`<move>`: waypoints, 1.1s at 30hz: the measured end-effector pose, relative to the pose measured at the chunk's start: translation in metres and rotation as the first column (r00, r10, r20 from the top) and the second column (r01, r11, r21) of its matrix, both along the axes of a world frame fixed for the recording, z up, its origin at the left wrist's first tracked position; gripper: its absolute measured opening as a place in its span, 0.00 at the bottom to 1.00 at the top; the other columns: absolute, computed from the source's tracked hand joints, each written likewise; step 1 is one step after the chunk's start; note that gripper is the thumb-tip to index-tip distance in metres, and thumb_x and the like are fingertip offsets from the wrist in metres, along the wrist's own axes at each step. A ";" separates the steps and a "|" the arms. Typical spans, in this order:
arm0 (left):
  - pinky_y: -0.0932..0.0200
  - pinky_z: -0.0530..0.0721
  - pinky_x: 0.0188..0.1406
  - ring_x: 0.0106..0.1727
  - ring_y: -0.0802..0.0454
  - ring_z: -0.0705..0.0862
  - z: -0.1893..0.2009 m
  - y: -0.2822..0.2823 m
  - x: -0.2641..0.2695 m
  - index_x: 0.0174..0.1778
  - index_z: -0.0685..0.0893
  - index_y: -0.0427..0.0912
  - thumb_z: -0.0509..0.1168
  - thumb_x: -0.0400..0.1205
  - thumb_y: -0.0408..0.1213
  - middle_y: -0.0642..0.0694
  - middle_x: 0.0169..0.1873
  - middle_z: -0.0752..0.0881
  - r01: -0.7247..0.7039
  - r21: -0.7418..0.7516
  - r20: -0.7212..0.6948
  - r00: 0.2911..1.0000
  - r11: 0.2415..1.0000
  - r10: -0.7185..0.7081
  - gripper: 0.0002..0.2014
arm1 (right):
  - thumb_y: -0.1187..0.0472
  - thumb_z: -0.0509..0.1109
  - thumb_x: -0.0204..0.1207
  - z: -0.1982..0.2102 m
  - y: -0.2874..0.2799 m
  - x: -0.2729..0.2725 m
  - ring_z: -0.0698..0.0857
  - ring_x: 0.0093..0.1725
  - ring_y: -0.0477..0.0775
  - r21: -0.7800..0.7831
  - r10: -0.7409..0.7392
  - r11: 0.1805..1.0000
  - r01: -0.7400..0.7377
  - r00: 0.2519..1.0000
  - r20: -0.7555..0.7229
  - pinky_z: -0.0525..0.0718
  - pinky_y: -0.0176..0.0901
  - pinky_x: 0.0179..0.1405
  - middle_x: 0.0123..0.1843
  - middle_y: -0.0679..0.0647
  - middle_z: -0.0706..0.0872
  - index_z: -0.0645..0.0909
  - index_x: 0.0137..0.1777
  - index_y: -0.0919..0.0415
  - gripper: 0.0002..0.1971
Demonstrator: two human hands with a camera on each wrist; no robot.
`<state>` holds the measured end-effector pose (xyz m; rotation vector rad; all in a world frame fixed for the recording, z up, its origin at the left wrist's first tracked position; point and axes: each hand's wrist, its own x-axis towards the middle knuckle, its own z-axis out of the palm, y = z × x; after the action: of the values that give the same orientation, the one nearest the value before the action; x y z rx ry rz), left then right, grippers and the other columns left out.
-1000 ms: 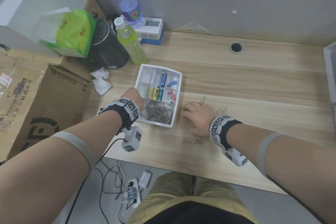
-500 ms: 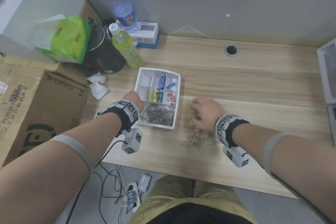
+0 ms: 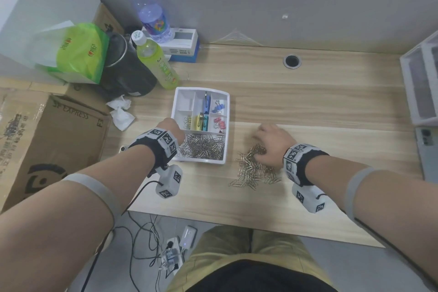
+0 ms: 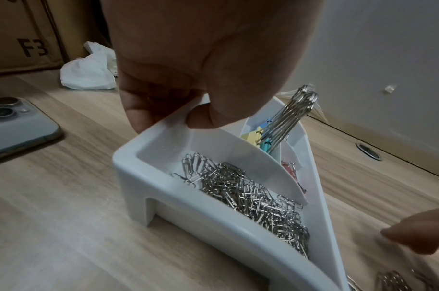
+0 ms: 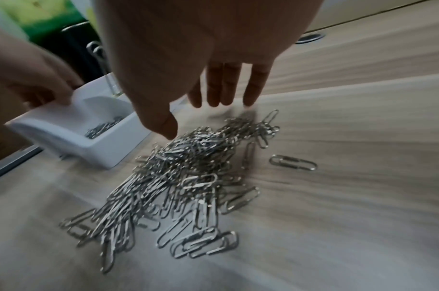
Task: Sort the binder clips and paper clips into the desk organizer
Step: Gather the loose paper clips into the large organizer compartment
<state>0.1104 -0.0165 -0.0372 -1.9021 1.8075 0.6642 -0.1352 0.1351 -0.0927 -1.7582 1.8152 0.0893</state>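
Observation:
A white desk organizer (image 3: 201,161) stands mid-desk. Its front compartment holds a heap of silver paper clips (image 3: 201,147) (image 4: 250,193). Coloured binder clips (image 3: 201,121) fill the compartments behind it. My left hand (image 3: 174,127) (image 4: 168,118) grips the organizer (image 4: 188,216) by its left rim, thumb inside and fingers outside. Right of the organizer (image 5: 88,141), a loose pile of paper clips (image 3: 251,168) (image 5: 183,177) lies on the wood. My right hand (image 3: 263,142) (image 5: 195,116) hovers over the pile's far end, fingers straight and holding nothing.
A phone (image 4: 14,126) lies left of the organizer and another phone (image 3: 426,149) at the right edge. Two bottles (image 3: 156,64), a black bag (image 3: 128,73), crumpled tissue (image 3: 120,114) and a cardboard box (image 3: 47,140) crowd the left. A drawer unit (image 3: 422,83) stands far right.
My right hand has swept rightward and back, gathering the scattered paper clips into a tighter pile nearer the front edge. My left hand stays on the organizer.

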 end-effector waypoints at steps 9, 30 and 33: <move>0.61 0.70 0.23 0.25 0.51 0.72 -0.004 0.009 0.002 0.30 0.71 0.39 0.61 0.82 0.29 0.46 0.27 0.74 0.005 0.011 0.002 1.000 1.000 -0.005 0.13 | 0.36 0.82 0.49 -0.008 0.030 -0.031 0.68 0.66 0.54 0.086 -0.170 0.983 0.165 0.984 0.059 0.74 0.48 0.68 0.66 0.50 0.69 0.68 0.74 0.48 0.51; 0.62 0.68 0.22 0.23 0.52 0.69 -0.008 0.017 -0.001 0.27 0.70 0.39 0.62 0.82 0.32 0.47 0.24 0.72 0.101 0.012 0.077 0.992 0.995 -0.102 0.16 | 0.42 0.84 0.56 0.037 0.079 -0.053 0.87 0.32 0.49 0.623 0.056 0.771 0.132 0.960 -0.273 0.83 0.36 0.25 0.36 0.49 0.88 0.81 0.58 0.58 0.33; 0.62 0.68 0.22 0.23 0.52 0.69 -0.009 0.017 0.001 0.27 0.70 0.39 0.62 0.82 0.32 0.47 0.24 0.72 0.111 0.010 0.079 0.991 0.994 -0.111 0.16 | 0.49 0.84 0.61 0.034 0.091 -0.047 0.81 0.18 0.45 0.668 0.086 0.731 0.141 0.952 -0.294 0.76 0.30 0.15 0.24 0.48 0.84 0.85 0.44 0.59 0.18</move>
<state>0.1110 0.0006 -0.0463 -1.7833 1.8439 0.5468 -0.1822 0.2263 -0.0592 -1.2116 1.6888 0.9536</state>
